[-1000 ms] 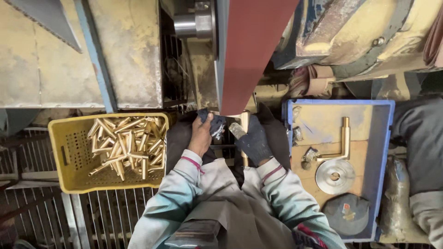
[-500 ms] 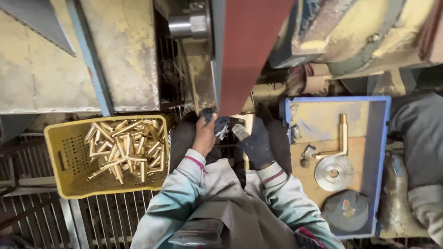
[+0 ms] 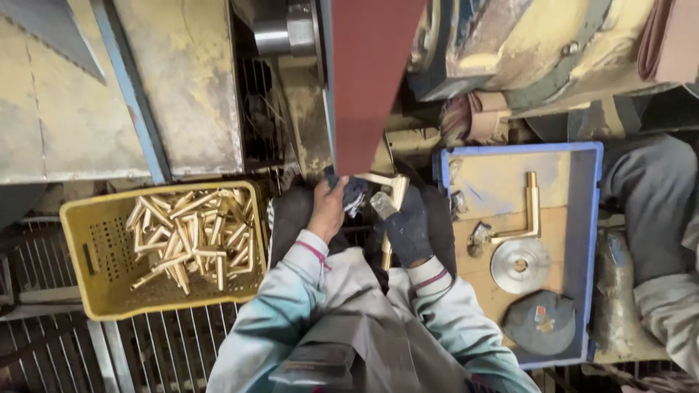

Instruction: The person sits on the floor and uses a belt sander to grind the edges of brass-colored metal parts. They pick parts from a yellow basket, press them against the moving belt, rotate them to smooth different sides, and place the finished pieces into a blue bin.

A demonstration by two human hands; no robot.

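A bent brass tube (image 3: 389,191) is gripped by the closed left hand (image 3: 329,211) and gloved right hand (image 3: 405,227) against the red sanding belt (image 3: 371,80), while many brass tubes (image 3: 193,233) are left waiting in the yellow crate (image 3: 87,255) left of the hands.

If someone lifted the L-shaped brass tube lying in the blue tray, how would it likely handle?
The L-shaped brass tube looks like rigid metal, so it would probably stay stiff, and feel fairly heavy for its slim size. Its bend lies flat on the cardboard-lined blue tray, so it seems unlikely to roll. The smooth shiny surface may be somewhat slippery.
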